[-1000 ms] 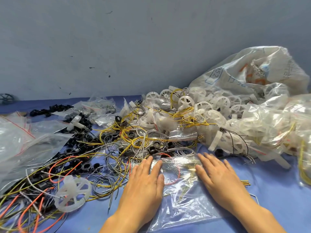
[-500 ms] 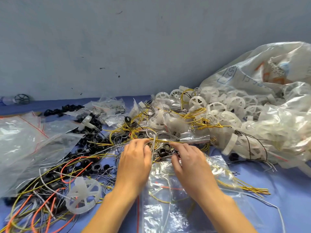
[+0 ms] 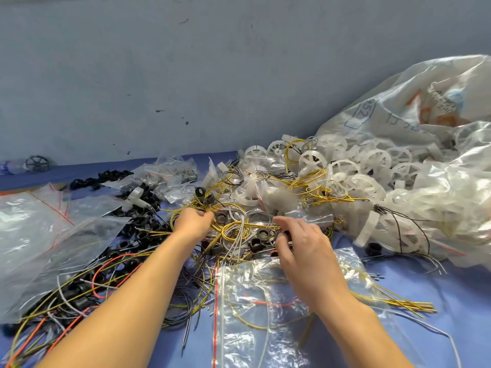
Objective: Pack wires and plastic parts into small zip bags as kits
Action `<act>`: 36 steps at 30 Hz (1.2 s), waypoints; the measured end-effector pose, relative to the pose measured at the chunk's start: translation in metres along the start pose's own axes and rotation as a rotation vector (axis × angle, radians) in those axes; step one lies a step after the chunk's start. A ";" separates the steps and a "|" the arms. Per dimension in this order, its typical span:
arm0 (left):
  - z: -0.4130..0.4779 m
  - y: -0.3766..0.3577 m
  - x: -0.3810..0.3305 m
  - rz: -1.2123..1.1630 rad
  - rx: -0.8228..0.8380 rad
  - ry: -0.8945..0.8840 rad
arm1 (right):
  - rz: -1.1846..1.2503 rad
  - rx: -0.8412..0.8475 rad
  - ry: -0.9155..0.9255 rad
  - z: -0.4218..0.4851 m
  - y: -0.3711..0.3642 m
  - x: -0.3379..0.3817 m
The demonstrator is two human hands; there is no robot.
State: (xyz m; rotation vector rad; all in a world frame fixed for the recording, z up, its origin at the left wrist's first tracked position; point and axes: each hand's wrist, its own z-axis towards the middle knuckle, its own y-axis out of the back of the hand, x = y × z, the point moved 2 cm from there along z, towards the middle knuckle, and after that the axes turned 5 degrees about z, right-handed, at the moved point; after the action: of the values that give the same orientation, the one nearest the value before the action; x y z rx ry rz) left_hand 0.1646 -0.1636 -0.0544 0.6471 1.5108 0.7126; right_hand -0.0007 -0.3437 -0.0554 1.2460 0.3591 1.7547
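My left hand [image 3: 192, 221] is curled into a tangle of yellow wires [image 3: 233, 227] and grips a bunch of them. To its right, my right hand [image 3: 303, 245] has bent fingers and thumb pinching a small black ring [image 3: 282, 236] at the edge of the tangle. More black rings [image 3: 256, 243] lie between the hands. A clear zip bag [image 3: 265, 309] with a red seal line lies flat under my right forearm, with yellow and orange wires inside. White plastic wheels [image 3: 345, 176] are heaped behind the tangle.
A large printed plastic sack [image 3: 398, 115] and clear bags of white parts fill the right side. Empty zip bags [image 3: 39, 235] are stacked at the left, over loose orange, yellow and black wires [image 3: 79, 296]. A grey wall stands close behind the blue table [image 3: 465, 301].
Both hands left the flat zip bag and reached forward into the wire tangle. The left hand moved further left and closed on yellow wires; the right closed at the black rings.
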 end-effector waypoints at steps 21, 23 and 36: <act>-0.041 0.077 -0.026 -0.493 -0.389 -0.330 | 0.097 -0.008 -0.010 -0.005 0.005 0.012; -0.052 0.082 -0.024 -0.687 -0.370 -0.319 | 0.124 -0.009 -0.009 -0.005 0.005 0.013; -0.138 0.031 -0.008 -1.263 0.153 -0.156 | 1.496 0.257 -0.396 0.001 -0.006 0.055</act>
State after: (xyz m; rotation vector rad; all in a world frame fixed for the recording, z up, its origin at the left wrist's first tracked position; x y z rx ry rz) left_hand 0.0264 -0.1575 -0.0217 -0.2095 1.4868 -0.4146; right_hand -0.0001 -0.2961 -0.0270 2.2822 -0.8502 2.5367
